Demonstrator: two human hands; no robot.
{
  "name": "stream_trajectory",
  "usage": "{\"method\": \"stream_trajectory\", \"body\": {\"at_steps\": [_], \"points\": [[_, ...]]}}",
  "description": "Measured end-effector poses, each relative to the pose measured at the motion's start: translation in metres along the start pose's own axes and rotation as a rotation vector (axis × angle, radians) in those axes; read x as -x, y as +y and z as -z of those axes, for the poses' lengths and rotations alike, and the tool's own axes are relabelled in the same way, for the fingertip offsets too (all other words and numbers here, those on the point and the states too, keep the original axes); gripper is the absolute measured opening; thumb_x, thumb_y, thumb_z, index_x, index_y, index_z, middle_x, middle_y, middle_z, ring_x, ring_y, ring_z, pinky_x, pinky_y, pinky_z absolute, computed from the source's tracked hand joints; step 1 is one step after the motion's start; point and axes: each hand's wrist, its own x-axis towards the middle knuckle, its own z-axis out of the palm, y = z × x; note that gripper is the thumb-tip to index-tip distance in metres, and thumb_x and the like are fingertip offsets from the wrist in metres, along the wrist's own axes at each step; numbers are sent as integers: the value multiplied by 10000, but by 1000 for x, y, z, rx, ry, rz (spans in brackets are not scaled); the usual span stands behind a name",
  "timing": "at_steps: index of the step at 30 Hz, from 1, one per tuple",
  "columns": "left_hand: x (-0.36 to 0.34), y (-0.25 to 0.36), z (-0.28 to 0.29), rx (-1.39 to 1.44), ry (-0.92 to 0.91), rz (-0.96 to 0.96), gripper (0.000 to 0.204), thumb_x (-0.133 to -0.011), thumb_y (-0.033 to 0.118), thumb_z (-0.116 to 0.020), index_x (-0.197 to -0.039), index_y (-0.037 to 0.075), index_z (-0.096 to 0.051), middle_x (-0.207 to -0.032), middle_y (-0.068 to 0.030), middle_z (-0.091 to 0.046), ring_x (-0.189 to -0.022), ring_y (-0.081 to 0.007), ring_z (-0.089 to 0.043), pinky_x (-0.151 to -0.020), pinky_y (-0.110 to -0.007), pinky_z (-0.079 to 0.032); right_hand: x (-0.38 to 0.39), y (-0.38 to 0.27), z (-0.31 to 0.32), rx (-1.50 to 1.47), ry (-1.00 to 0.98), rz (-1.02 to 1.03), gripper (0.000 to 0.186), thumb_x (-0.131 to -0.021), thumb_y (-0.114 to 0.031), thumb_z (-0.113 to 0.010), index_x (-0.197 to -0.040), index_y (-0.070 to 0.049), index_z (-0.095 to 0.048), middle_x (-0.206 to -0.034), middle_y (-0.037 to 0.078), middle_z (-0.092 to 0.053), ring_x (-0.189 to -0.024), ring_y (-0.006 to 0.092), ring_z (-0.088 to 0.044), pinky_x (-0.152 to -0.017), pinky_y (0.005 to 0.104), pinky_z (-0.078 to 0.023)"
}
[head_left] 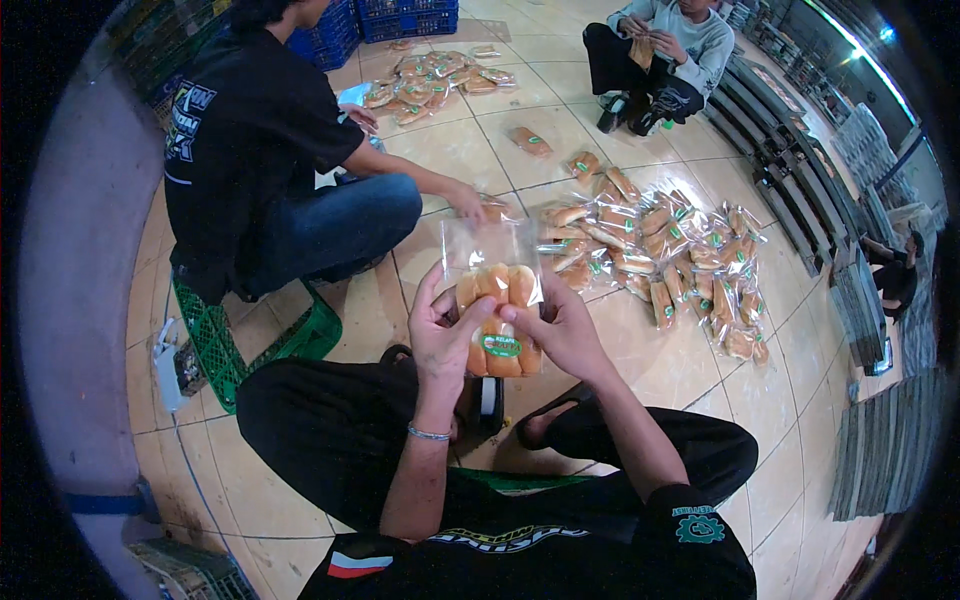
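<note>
Between my two hands, in front of my body, is a clear plastic bag of bread rolls [512,362]. Golden rolls lie side by side inside it, behind a green oval label. Its upper part is flat, see-through film with no bread in it. My left hand [445,330] grips the bag's left side, thumb on the front. From the right, my right hand [565,330] grips it too, its thumb pressed near the middle. Fingers behind the bag are partly hidden. Just below the bag, a black and white object [488,400] shows in part; I cannot make out its kind.
Bagged rolls [640,245] lie heaped on the tiled floor to the right; another heap [430,85] lies farther back. One person [260,150] squats at left, another [665,50] at the far right. A green crate [320,325], blue crates [405,22] and stacked trays [890,445] stand around.
</note>
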Motion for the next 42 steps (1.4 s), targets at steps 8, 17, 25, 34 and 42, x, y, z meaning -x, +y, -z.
{"method": "stream_trajectory", "body": {"at_steps": [8,17,25,34,42], "points": [[2,1,-2,-12,102,-198,779,-876,-58,-675,-1530,-2,-255,-1314,-167,-595,-1118,-178,-614,-973,-297,-492,3,18,-25,264,372,367,691,-931,-153,-677,-1520,-51,-332,-1153,159,-646,-942,176,-620,-831,303,-495],[5,-5,4,-117,-44,-244,518,-894,-26,-669,-1388,-19,-513,-1259,-152,-624,-1144,-172,-594,-962,-283,-479,2,8,-15,66,314,378,477,-930,-154,-683,-1358,-17,-521,-1070,107,-657,-946,166,-621,-827,301,-492],[12,7,-2,-217,-103,-414,218,-852,-61,-690,-1067,-36,-708,-1167,-160,-655,-1137,-227,-613,-953,-309,-486,6,4,-7,-209,272,313,278,-933,-170,-693,-1166,-24,-654,-951,15,-632,-831,60,-567,-707,226,-456],[13,21,0,-237,-76,-335,171,-838,-58,-713,-1009,-56,-727,-1102,-162,-686,-1005,-202,-656,-900,-297,-503,12,-8,-7,-307,166,116,213,-941,-114,-661,-1123,-18,-714,-1021,43,-650,-905,78,-585,-759,225,-462],[17,33,-3,-166,-21,-182,174,-839,-66,-708,-1011,-67,-729,-1031,-156,-707,-971,-187,-664,-874,-280,-518,10,-11,-4,-330,68,150,204,-928,-111,-668,-1097,-19,-736,-1072,48,-634,-1002,111,-578,-876,251,-455]]}}
